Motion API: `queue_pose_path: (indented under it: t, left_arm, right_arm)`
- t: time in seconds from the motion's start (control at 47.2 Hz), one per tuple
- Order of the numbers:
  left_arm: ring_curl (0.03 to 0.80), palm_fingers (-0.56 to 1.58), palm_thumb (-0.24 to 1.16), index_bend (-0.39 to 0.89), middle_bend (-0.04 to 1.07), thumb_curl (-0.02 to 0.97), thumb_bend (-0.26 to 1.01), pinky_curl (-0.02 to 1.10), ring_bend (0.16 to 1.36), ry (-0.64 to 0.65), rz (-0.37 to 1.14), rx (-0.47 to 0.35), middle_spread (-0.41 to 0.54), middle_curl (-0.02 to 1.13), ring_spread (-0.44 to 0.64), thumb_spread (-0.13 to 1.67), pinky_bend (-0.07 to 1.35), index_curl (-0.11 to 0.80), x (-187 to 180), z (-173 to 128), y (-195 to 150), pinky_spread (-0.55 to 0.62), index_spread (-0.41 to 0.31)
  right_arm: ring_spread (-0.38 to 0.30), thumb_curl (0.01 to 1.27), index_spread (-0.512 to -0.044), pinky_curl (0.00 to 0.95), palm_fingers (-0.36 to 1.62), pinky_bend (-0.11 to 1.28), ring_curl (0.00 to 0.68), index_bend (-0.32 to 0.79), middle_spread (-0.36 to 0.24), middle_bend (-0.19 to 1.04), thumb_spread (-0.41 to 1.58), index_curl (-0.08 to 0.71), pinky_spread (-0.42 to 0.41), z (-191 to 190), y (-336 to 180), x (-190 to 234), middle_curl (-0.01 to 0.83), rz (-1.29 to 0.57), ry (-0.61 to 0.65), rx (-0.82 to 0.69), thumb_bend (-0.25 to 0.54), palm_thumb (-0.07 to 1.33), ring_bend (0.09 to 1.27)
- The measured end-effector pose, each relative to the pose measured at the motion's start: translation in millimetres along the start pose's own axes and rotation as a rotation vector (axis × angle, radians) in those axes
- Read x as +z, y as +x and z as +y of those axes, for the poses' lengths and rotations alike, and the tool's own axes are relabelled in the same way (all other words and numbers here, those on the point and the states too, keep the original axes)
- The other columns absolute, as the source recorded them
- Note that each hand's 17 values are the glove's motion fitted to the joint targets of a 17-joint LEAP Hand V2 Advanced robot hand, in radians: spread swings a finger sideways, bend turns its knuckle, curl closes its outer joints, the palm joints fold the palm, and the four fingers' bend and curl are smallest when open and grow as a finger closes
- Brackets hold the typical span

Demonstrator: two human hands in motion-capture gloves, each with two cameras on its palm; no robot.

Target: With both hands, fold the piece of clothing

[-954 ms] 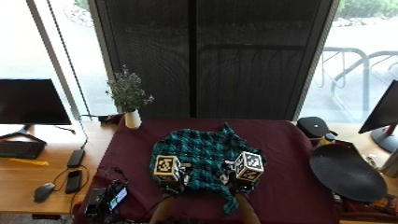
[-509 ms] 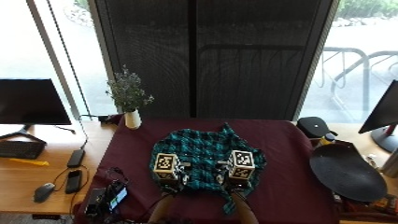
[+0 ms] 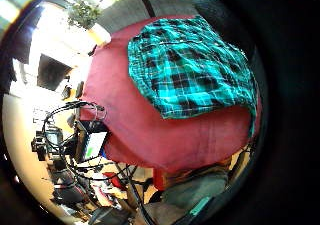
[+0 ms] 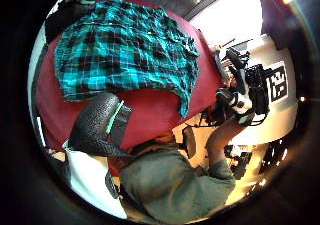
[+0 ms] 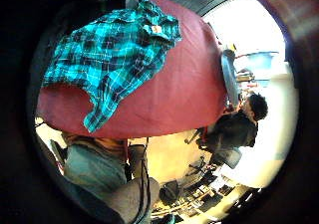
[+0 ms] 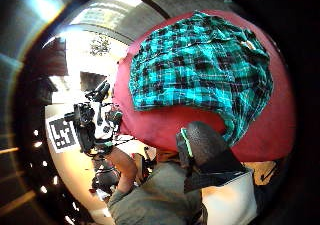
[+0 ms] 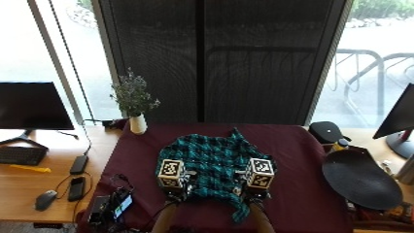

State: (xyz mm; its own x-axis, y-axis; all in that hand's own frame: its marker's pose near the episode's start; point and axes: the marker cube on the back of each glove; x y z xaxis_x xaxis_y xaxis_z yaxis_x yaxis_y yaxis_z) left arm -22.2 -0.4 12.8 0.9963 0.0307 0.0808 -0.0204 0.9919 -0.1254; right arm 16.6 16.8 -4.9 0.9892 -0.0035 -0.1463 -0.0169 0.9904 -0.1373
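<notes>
Hiding both hands' fingers: marker cubes over plaid shirt (image 7: 213, 160).

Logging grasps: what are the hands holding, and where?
Nothing: the plaid shirt lies free on the table; left hand and right hand are off it.

An office or lab workroom: wooden desks flank a maroon-covered table (image 7: 304, 160), bearing a monitor (image 7: 32, 106), keyboard (image 7: 19, 155) and mouse (image 7: 45, 199). Tall windows (image 7: 64, 53) with a dark blind (image 7: 220, 58) face outdoors, and a small vase of flowers (image 7: 136, 119) stands nearby.
</notes>
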Motion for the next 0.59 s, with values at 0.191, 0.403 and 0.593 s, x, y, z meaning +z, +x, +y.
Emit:
queue_pose_path:
  t: [0.191, 0.403, 0.593]
  left_arm:
    - [0.324, 0.52, 0.47, 0.10, 0.25, 0.303, -0.01, 0.11, 0.51, -0.117, -0.045, 0.017, -0.102, 0.40, 0.05, 1.10, 0.22, 0.344, 41.3, 2.6, -3.5, 0.41, -0.130]
    - [0.337, 0.47, 0.50, 0.10, 0.24, 0.320, -0.02, 0.16, 0.54, -0.260, -0.073, -0.042, -0.092, 0.41, 0.05, 1.05, 0.27, 0.311, 90.1, -2.2, -22.6, 0.39, -0.111]
    - [0.343, 0.44, 0.53, 0.12, 0.23, 0.329, -0.01, 0.20, 0.55, -0.339, -0.131, -0.082, -0.076, 0.42, 0.06, 1.03, 0.29, 0.296, 90.7, 16.9, -29.6, 0.39, -0.099]
  right_arm:
    - [0.153, 0.32, -0.312, 0.344, 0.24, 0.58, 0.258, 0.13, 0.035, 0.18, 1.11, 0.281, 0.250, -4.1, 34.9, 44.2, 0.289, -0.051, -0.084, 0.035, 0.018, 0.57, 0.24]
    - [0.151, 0.32, -0.303, 0.359, 0.19, 0.62, 0.279, 0.11, 0.038, 0.18, 1.04, 0.261, 0.240, -15.2, 49.6, 95.3, 0.300, -0.036, -0.213, 0.044, -0.024, 0.57, 0.27]
    - [0.150, 0.33, -0.292, 0.373, 0.14, 0.67, 0.292, 0.11, 0.044, 0.18, 1.01, 0.243, 0.221, 8.6, 29.4, 94.2, 0.310, 0.045, -0.335, 0.098, -0.026, 0.57, 0.29]
